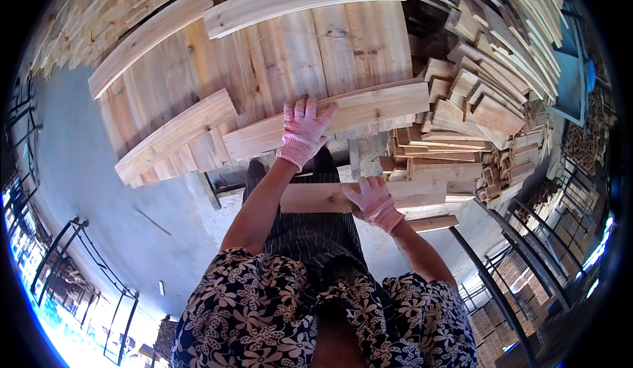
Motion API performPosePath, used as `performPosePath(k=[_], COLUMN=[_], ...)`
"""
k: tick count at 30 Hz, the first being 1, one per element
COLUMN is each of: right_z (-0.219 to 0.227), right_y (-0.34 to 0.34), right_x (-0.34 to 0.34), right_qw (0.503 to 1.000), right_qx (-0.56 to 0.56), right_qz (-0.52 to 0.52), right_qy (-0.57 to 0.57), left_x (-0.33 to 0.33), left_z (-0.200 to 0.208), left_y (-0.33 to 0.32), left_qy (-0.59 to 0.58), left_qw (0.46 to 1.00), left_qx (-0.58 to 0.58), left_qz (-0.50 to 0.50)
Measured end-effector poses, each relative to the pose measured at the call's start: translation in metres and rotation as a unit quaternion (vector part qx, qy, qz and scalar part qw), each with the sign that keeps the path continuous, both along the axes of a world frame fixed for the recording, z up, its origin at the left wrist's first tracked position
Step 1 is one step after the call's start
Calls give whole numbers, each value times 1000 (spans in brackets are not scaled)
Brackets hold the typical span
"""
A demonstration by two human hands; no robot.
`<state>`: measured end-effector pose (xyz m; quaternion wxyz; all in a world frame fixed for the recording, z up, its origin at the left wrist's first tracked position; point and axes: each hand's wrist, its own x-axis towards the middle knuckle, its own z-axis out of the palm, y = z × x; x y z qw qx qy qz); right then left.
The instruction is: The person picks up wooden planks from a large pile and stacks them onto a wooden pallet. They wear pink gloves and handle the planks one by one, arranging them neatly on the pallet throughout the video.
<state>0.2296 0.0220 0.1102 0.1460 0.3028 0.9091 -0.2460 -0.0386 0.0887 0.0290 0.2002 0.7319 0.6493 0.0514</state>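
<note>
My left hand (306, 131), in a pinkish-white knitted glove, lies on a long pale wooden board (382, 108). Its fingers stretch past the board's far edge, and the thumb points off to the right. That board rests across the near ends of a wide layer of side-by-side planks (277, 58). Closer to my body, my right hand (375, 202), gloved the same way, grips another wooden board (315, 198) held crosswise before my lap. The undersides of its fingers are partly hidden.
A shorter board (178, 134) lies left on the planks; two more boards (306, 2) (151, 42) lie along their far side. To the right rises an untidy heap of cut wood pieces (488, 104). Black metal frames (494, 279) stand at lower right, over a grey floor (86, 131).
</note>
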Motion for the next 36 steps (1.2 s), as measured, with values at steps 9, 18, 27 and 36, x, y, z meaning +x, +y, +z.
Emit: performPosePath(k=[9,18,27,36], right_z=[13,16,40,9], right_y=[10,16,39,59], right_x=[-22,-52,-169,-516], right_qw=[981,987,964,875], right_qx=[-117,-122,-232,-367], right_qz=[-133,-36,-131,-268], right_qy=[-77,-99,-6,168], left_x=[-14,-25,-266,-482], left_z=[-6,-27,50,33], left_y=[0,0,-81,-225], left_qy=[49,-86,-108,167], left_qw=[998,995,933,949], left_qx=[4,46,125,-152], left_qz=[-33,16,319,218])
